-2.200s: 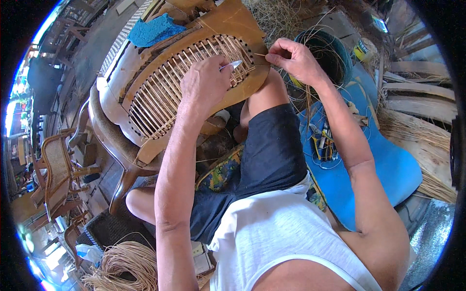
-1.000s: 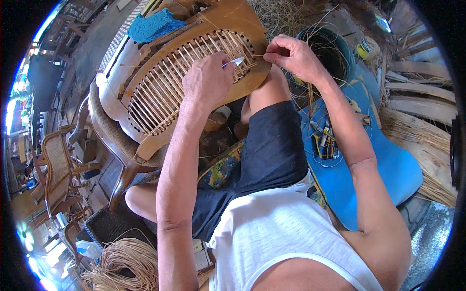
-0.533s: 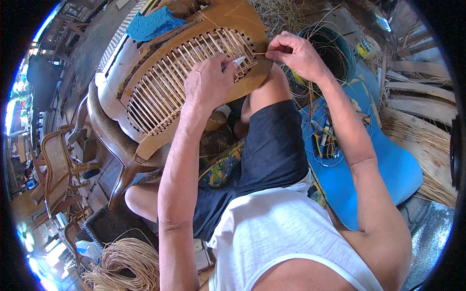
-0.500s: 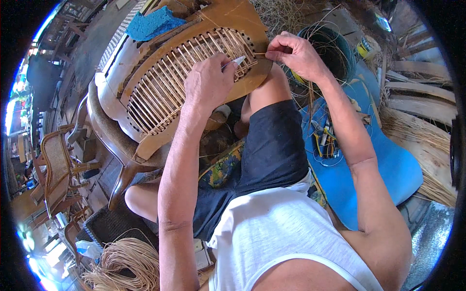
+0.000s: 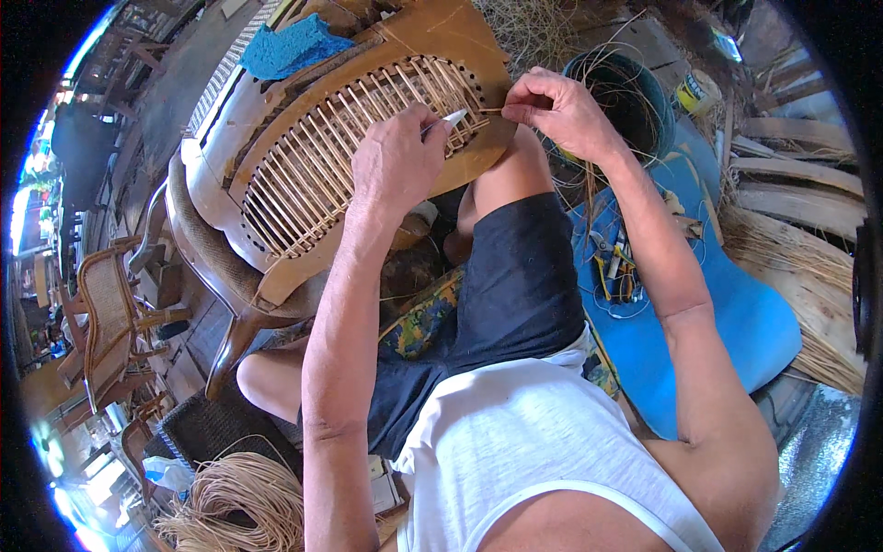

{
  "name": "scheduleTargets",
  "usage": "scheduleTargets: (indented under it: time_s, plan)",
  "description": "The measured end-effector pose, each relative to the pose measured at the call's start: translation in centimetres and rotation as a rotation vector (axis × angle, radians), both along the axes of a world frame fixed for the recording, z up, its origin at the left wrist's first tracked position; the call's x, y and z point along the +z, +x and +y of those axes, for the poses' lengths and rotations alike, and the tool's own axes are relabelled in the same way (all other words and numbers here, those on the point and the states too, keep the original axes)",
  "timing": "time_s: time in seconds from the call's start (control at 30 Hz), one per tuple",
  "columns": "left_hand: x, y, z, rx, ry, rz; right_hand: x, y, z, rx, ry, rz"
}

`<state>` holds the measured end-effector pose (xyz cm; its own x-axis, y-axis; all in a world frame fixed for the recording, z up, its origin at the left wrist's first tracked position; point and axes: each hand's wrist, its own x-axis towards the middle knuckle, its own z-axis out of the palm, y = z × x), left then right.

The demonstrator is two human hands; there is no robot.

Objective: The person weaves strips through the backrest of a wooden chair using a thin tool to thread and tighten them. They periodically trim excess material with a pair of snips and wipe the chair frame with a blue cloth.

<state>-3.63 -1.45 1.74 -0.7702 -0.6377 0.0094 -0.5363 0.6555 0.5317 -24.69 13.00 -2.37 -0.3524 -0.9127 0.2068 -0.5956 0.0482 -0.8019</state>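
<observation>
A curved wooden chair frame (image 5: pixel 478 167) lies tilted across my lap, its oval opening laced with rows of pale cane strands (image 5: pixel 317 158). Small dark holes line the opening's edge. My left hand (image 5: pixel 395 156) is closed over the right part of the lacing, gripping a white pointed tool (image 5: pixel 454 119) whose tip sticks out past the fingers; its other end is hidden. At the frame's right edge, my right hand (image 5: pixel 563 114) pinches the end of a short cane strand (image 5: pixel 491 110) between thumb and fingers. That strand runs toward the holes at the lacing's right end.
A blue cloth (image 5: pixel 290 46) rests on the frame's far side. Pliers and other tools (image 5: pixel 618 271) lie on a blue mat (image 5: pixel 727 340) at right, near a dark green bucket (image 5: pixel 635 101). A cane coil (image 5: pixel 241 506) and cane-backed chair (image 5: pixel 110 313) are at left.
My right hand has shifted slightly downward, still pinching the cane strand, and the strand's end has dropped with it. My left hand stays nearly where it was with the pointed tool.
</observation>
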Motion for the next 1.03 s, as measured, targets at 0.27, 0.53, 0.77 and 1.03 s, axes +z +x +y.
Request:
scheduleTargets:
  time_s: [0.27, 0.53, 0.77, 1.03]
  plan:
    - [0.1, 0.1, 0.2, 0.012, 0.025, -0.02, 0.3, -0.2, 0.2, 0.007, -0.019, 0.004]
    - [-0.1, -0.3, 0.6, -0.018, -0.006, 0.006, 1.2, 0.6, -0.2, -0.001, -0.037, 0.047]
    - [-0.5, 0.0, 0.5, -0.044, -0.078, 0.001, 2.0, 1.0, -0.6, 0.004, -0.009, 0.139]
    - [-1.0, -0.4, 1.6, -0.054, -0.204, -0.083, 2.3, 1.6, -0.9, -0.02, 0.02, 0.231]
